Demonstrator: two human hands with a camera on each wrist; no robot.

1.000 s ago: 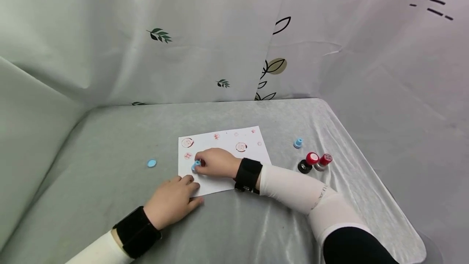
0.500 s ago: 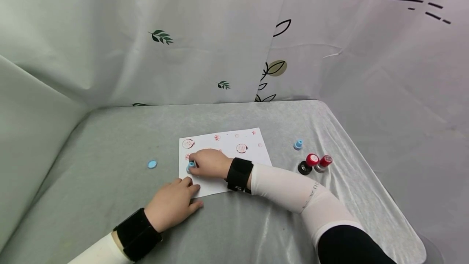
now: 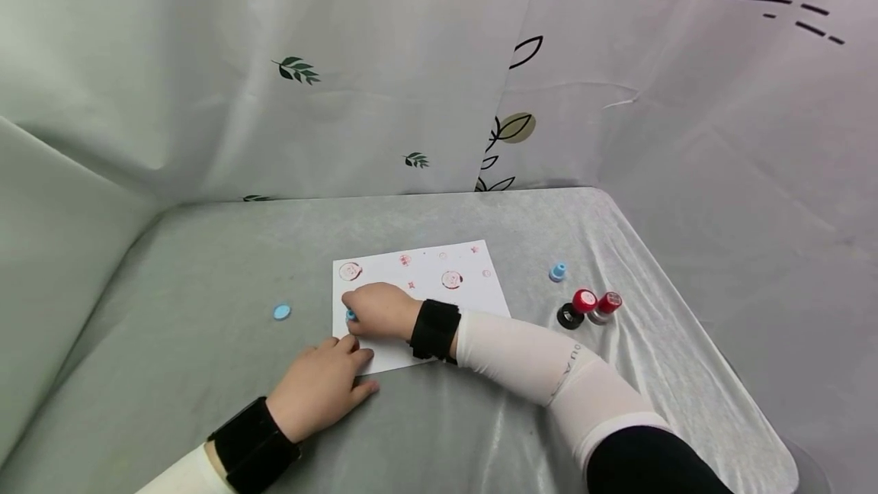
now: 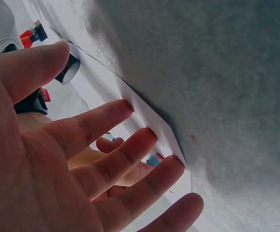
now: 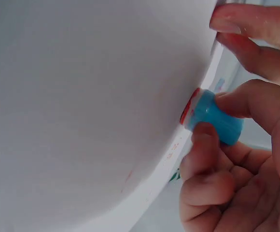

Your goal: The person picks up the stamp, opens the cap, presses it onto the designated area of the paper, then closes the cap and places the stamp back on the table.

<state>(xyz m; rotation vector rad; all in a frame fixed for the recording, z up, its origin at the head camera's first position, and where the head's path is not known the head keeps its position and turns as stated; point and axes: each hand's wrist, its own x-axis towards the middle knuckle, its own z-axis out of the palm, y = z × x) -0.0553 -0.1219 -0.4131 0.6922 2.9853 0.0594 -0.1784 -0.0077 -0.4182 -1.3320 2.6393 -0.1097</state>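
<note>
My right hand pinches a small blue stamp between thumb and fingers over the left part of a white sheet of paper. In the right wrist view the stamp's red inked face is turned to the paper; whether it touches cannot be told. Red prints, some round, mark the sheet. My left hand rests at the sheet's near left edge, fingers spread and straight, fingertips touching the paper in the left wrist view. A blue round cap lies on the table left of the paper.
On the right of the grey cloth-covered table stand another blue stamp, a red and black stamp and a red stamp with a clear base. A pale curtain hangs behind the table.
My right hand has moved left across the paper with the blue stamp, coming close above the left hand's fingertips. The left hand has stayed at the paper's edge.
</note>
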